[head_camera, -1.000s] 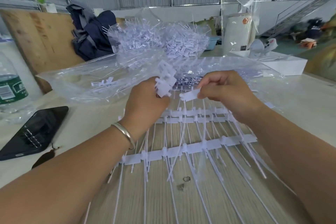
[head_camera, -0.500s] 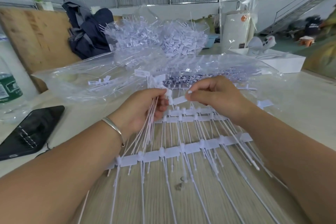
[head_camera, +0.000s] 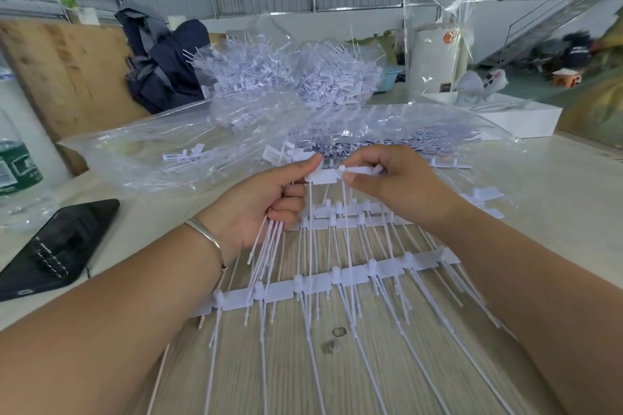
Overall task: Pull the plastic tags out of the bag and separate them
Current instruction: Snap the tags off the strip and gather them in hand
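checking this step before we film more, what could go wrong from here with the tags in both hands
1. The left hand holds a loose bundle of separated tags; while its thumb also pinches the joined tag, some may slip out.
2. The right hand pulls over the tag strips lying on the table; hanging tails could snag there.

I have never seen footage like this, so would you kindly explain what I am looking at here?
There is no machine: a camera worn on a person's head looks down at their two bare hands. The left hand holds a bundle of white plastic tags by their thin stems. The right hand pinches the head of one tag beside it. Rows of joined tags lie on the wooden table. Behind are a clear bag, a heap of tags, a phone and a bottle.
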A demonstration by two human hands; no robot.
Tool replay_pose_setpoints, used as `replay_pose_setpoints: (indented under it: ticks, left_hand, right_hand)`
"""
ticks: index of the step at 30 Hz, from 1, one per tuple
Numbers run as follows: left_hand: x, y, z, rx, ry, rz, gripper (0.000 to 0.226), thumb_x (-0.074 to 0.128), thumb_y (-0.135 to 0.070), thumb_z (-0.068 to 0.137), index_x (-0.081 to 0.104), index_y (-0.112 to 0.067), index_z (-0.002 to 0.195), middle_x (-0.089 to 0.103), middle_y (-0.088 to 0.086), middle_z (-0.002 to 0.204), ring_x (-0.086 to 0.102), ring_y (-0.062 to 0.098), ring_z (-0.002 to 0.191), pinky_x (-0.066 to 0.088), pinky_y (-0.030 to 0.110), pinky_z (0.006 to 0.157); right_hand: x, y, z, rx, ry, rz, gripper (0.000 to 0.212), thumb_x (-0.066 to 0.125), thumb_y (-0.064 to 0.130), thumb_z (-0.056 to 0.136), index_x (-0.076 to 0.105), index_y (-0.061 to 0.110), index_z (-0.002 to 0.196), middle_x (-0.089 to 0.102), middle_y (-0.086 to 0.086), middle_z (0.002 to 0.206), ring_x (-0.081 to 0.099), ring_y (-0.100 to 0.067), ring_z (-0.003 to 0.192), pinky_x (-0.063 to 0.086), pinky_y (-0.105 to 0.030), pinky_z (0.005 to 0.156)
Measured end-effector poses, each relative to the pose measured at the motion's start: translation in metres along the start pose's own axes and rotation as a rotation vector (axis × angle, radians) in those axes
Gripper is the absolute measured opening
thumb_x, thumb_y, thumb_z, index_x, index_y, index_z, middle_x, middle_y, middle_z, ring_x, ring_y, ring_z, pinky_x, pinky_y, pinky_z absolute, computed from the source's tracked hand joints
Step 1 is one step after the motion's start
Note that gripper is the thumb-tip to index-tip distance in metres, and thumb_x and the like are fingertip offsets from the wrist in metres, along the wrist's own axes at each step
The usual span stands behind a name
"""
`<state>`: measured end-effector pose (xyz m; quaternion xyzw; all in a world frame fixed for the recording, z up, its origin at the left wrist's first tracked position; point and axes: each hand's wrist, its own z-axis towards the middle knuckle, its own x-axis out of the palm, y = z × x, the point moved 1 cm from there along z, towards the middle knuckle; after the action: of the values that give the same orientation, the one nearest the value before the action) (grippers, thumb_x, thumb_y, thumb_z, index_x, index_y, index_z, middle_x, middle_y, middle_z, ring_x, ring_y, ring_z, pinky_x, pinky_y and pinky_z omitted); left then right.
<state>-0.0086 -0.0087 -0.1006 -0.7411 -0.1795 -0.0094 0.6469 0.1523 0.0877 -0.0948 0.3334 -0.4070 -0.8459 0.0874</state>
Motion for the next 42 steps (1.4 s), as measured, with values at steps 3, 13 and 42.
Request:
replay_pose_setpoints:
  ticks: [3, 13, 42]
  left_hand:
    - [-0.001, 0.001, 0.002, 0.019, -0.041, 0.061, 0.021, 0.076, -0.029, 0.067, 0.062, -0.022, 0.052, 0.017, -0.007, 0.061, 0.016, 0.003, 0.037, 0.015, 0.013, 0.030]
    - [-0.002, -0.001, -0.001, 0.058, 0.009, -0.020, 0.033, 0.069, -0.029, 0.073, 0.038, -0.021, 0.065, 0.021, -0.008, 0.056, 0.018, 0.002, 0.036, 0.014, 0.013, 0.032]
    - [0.008, 0.002, -0.004, 0.090, -0.058, 0.256, 0.039, 0.064, -0.017, 0.087, 0.051, -0.023, 0.051, 0.033, -0.009, 0.043, 0.019, 0.006, 0.033, 0.016, 0.017, 0.035]
  right_hand:
    - [-0.002, -0.001, 0.000, 0.003, -0.002, 0.064, 0.009, 0.064, 0.014, 0.090, 0.071, 0.018, 0.095, 0.062, -0.007, 0.090, 0.054, -0.012, 0.074, 0.042, -0.011, 0.063]
    - [-0.010, -0.006, 0.003, 0.067, -0.011, 0.184, 0.024, 0.074, 0.030, 0.080, 0.067, 0.009, 0.089, 0.060, 0.017, 0.066, 0.053, 0.007, 0.058, 0.040, -0.008, 0.061]
    - [-0.002, 0.006, -0.001, 0.057, -0.075, 0.127, 0.015, 0.065, 0.014, 0.086, 0.076, 0.022, 0.083, 0.072, -0.004, 0.084, 0.061, -0.020, 0.071, 0.046, -0.022, 0.063]
